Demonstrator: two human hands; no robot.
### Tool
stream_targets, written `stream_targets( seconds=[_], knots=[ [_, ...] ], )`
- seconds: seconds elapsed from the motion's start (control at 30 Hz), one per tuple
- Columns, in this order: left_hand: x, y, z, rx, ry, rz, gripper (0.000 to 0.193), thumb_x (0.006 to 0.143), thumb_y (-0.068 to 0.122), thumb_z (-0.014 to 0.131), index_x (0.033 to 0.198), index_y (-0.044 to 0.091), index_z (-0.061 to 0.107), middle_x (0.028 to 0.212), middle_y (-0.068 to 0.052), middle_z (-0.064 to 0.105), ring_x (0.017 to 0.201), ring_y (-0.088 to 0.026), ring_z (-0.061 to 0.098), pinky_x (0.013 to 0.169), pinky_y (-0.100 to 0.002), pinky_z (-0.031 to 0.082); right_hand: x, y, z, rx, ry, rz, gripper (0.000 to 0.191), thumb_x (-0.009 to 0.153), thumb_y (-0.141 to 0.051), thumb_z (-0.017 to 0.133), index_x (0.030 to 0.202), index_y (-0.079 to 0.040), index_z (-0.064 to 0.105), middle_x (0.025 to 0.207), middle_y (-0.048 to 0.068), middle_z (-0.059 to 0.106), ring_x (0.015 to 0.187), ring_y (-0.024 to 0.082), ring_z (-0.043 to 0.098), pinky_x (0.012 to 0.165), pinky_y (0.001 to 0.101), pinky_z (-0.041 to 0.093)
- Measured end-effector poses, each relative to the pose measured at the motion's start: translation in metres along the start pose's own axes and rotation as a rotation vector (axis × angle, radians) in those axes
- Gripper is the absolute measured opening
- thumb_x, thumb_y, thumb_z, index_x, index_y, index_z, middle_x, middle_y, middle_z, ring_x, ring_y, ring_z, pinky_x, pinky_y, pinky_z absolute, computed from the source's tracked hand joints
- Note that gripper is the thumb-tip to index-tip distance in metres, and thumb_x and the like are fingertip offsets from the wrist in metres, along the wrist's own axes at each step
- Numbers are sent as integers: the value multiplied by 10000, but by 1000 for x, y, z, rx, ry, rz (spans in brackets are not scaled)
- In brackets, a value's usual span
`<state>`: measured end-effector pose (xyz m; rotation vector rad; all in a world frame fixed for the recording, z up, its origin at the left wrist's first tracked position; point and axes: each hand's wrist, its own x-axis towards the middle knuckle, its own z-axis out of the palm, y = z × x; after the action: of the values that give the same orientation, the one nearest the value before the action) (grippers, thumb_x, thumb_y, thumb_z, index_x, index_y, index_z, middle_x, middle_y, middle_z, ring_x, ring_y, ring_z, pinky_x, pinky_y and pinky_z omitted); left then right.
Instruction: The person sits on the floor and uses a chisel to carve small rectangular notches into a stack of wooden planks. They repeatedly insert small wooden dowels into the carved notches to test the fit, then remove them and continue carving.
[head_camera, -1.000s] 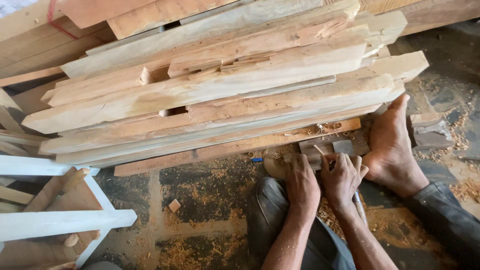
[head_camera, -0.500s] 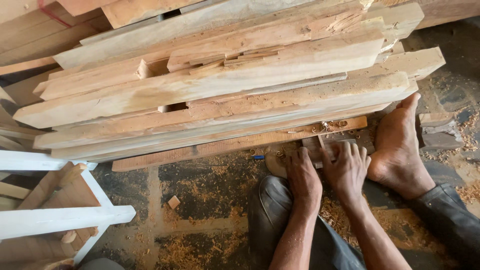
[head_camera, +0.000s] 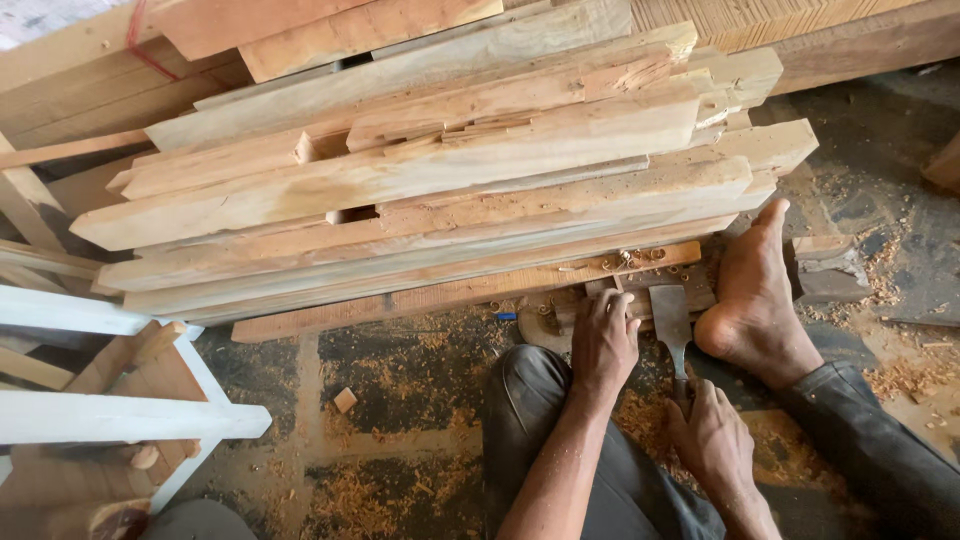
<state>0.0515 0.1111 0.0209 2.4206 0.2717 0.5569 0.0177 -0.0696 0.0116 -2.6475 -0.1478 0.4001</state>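
My left hand lies knuckles up on a small wooden piece on the floor, its fingers curled over the piece's near edge. My right hand, closer to my body, grips the handle of a flat chisel. The wide steel blade points away from me and lies against the wooden piece, between my left hand and my bare right foot. The foot presses against the right end of that piece.
A tall stack of rough planks fills the space just beyond my hands. A white-painted wooden frame stands at the lower left. Wood shavings and sawdust cover the floor. A stone block lies right of my foot.
My right hand has drawn back from the wooden piece toward my body, bringing the chisel blade into plain view. My left hand stays on the piece and my foot has not moved.
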Motion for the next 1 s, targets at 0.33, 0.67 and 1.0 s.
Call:
stream_targets(
  seconds=[0.33, 0.67, 1.0],
  knots=[
    [2, -22, 43, 48, 24, -12, 128, 954, 102, 748, 1075, 64, 737, 1111, -95, 752, 980, -225, 656, 891, -363, 532, -39, 15, 3, 358, 42, 43, 577, 935, -309, 618, 1458, -112, 473, 1121, 277, 707, 1059, 453, 679, 860, 498, 551],
    [-1, -15, 24, 146, 52, 1, 252, 912, -12, 694, 1153, 46, 735, 1217, -96, 735, 1133, -267, 634, 1024, -423, 466, -59, -1, -2, 301, 31, 117, 597, 983, -315, 590, 1566, -289, 466, 904, 269, 733, 870, 399, 759, 775, 465, 578],
    [-4, -22, 29, 114, -12, -72, 387, 815, -81, 704, 1173, 63, 731, 1251, -73, 721, 1214, -289, 590, 1071, -444, 416, -65, -13, -2, 375, 86, -3, 544, 954, -284, 619, 1491, -244, 542, 993, 248, 749, 887, 361, 766, 736, 436, 592]
  ],
)
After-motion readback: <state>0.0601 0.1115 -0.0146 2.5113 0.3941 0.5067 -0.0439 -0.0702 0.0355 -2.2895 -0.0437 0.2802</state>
